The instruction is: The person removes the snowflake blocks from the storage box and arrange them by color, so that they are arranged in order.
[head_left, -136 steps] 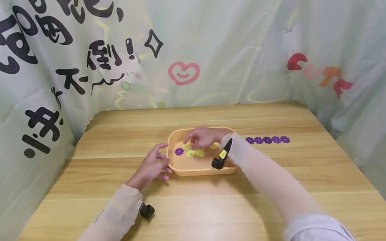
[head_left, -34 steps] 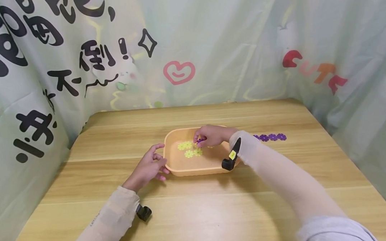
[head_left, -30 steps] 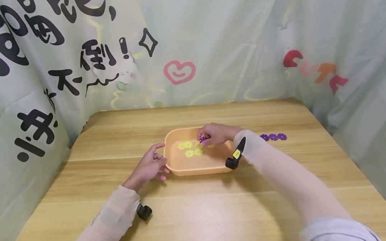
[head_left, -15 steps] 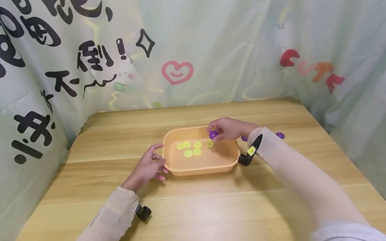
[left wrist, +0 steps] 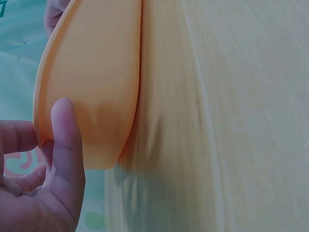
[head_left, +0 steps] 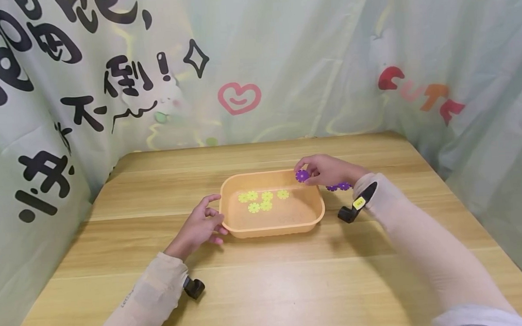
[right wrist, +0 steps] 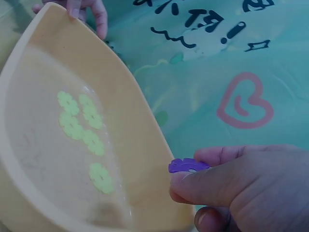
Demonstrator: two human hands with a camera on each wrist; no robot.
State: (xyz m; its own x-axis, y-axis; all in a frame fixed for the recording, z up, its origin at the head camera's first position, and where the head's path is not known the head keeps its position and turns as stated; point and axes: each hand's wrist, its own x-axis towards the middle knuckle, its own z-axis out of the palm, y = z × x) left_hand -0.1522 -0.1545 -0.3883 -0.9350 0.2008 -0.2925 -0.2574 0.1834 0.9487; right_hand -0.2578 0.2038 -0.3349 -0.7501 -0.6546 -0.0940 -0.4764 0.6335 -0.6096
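Right grip [head_left: 331, 168]: closed to a pinch, with thumb and fingertips clamped on a single purple flower piece [head_left: 302, 176]; raised at the far right corner of a peach-orange tray [head_left: 272, 230].
Pinched piece: tilted to show its round face to the head camera, nearly edge-on from the right wrist; right by the rim, whether inside or past it hard to tell.
Left grip [head_left: 199, 227]: loosely spread, touching the tray's left end; seen from the left wrist with the thumb across the outer wall and a forefinger reaching the rim.
Tray: seated on the wood-grain tabletop [head_left: 266, 289], between the two grips.
Yellow flower pieces [head_left: 266, 205]: six in view, lying on the tray floor; bunched left of centre and in the middle, with one slightly apart toward the right.
Loose purple pieces [head_left: 344, 185]: on the tabletop just right of the tray; two visible, partly hidden behind the right wrist.
Beige sleeves [head_left: 422, 238]: over both forearms, fitted with black wrist cameras [head_left: 194, 287].
Backdrop [head_left: 291, 59]: pale green cloth, printed with black characters, a pink heart [head_left: 240, 112] and coloured letters.
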